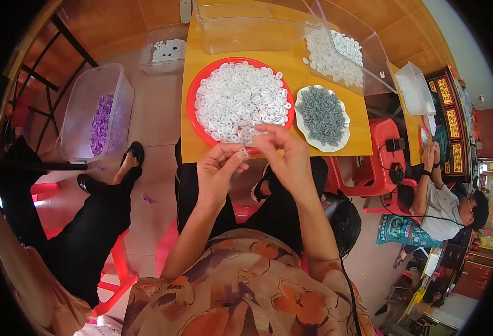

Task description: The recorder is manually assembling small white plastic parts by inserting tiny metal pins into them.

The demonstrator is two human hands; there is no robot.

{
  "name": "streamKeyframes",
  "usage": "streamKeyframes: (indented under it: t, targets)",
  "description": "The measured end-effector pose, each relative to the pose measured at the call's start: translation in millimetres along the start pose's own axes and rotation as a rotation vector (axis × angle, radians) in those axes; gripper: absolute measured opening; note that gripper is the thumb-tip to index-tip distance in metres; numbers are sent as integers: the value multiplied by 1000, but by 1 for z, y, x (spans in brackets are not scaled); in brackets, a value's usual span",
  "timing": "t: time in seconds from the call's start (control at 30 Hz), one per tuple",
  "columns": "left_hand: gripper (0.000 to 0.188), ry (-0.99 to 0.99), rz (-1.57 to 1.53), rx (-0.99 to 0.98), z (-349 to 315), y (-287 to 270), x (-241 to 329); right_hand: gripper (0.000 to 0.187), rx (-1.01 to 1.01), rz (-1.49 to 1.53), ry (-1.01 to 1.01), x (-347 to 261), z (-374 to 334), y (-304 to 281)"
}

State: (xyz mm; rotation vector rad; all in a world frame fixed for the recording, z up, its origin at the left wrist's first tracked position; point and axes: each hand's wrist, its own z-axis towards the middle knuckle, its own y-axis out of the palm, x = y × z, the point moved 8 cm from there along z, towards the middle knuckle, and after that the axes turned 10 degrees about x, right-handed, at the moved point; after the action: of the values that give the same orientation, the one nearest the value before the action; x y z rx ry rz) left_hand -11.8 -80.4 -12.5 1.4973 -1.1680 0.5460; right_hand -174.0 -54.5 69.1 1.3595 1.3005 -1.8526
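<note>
My left hand [217,170] is in front of the table's near edge, its thumb and forefinger pinched on a small white plastic piece [243,152]. Close beside it, my right hand [289,161] has its bent fingers at the near rim of a round red tray [191,106]. Whatever those fingertips hold, if anything, is too small to make out. Heaped in the tray are many small white oval plastic pieces with holes [241,101]. To the tray's right, a white scalloped dish [343,137] holds a pile of small grey parts [322,115].
Clear plastic bins [252,35] stand along the table's far side, one with white pieces [333,56]. On the floor at left is a bin of purple parts [102,126]. A red stool [378,162] stands right of the table. People sit to the left and right.
</note>
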Motion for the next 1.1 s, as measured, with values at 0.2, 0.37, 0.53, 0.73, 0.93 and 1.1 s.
streamKeyframes:
  t: [0.2,0.37,0.53,0.73,0.93,1.1]
  targets:
    - [16,17,-35,105,7,-16,6,25,75,-313,-248,15,62,21]
    - [16,-29,-93,123,5,-20,8,23,72,-555,-514,13,67,61]
    - [15,-35,-120,109,6,-22,10,20,144,-590,-513,23,75,55]
    - [15,-41,-156,81,3,-18,14,16,39,107,128,38,55,24]
    - [15,-33,-146,58,0,-6,18,16,-12,422,272,43,48,14]
    - [16,-35,-128,54,4,-10,10,18,-79,391,230,42,53,13]
